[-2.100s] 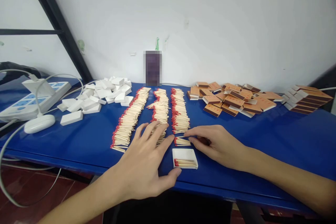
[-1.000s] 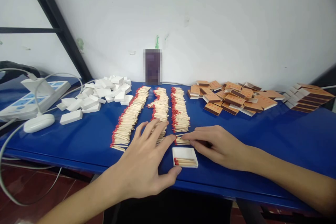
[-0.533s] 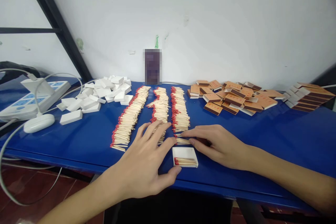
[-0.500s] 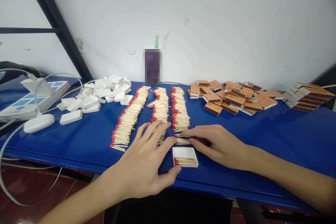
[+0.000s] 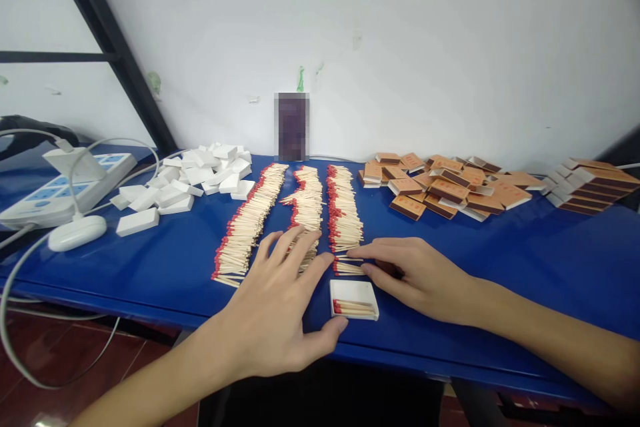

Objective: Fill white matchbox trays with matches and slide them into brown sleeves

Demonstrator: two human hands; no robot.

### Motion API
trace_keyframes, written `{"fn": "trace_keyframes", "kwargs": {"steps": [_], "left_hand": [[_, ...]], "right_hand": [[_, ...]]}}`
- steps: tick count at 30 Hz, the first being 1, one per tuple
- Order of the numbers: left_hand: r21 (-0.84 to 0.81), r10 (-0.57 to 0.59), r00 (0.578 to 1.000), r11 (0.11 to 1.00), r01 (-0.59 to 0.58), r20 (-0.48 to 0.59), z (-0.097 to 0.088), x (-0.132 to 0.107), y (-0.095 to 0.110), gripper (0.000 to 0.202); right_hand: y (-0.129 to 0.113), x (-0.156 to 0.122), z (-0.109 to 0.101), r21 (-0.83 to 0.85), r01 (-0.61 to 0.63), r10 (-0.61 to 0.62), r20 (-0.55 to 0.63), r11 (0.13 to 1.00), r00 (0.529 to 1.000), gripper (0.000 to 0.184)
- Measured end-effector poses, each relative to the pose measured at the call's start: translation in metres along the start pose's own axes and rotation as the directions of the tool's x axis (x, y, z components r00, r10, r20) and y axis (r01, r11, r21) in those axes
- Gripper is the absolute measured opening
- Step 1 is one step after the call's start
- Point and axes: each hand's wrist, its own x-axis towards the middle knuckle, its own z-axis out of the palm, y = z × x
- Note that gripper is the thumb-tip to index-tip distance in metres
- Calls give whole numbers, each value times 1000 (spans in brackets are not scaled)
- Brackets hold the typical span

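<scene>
Left edge: white-and-blue power strip (image 5: 95, 189), white adapter (image 5: 75, 165) on it, white oval device (image 5: 77, 233) below. Lower left: white cable (image 5: 3, 320), red floor (image 5: 45, 353). Upper left: black frame (image 5: 111, 47). Centre: dark pixelated rectangle (image 5: 293, 128) against wall (image 5: 450, 47).

soft, even light, stretched edges

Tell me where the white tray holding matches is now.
In the head view, the white tray lies just right of centre near the front edge of the blue table, between the left hand and right hand.

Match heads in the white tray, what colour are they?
The match heads are red, seen best in the head view.
</scene>
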Motion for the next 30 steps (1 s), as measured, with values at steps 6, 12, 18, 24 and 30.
{"fn": "trace_keyframes", "kwargs": {"steps": [6,12,18,24,30], "left_hand": [[7,-10,1000,1000,10,-14,1,1,1,58],[17,-1,1000,1000,1,-7,-1,0,1,60],[22,-8,1000,1000,8,1,-1,0,2,60],[26,-9,1000,1000,9,7,0,0,1,60],[25,-15,1000,1000,14,15,-1,0,1,60]], "right_hand": [[-2,1,-1,-5,-5,5,0,1000,1000,29],[-2,0,-1,20,-17,17,4,1000,1000,28],[-2,0,-1,42,-45,46,-26,998,999,32],[-3,2,0,-11,-56,56,-41,998,998,34],[-3,2,0,-34,-48,47,-32,998,998,33]]}}
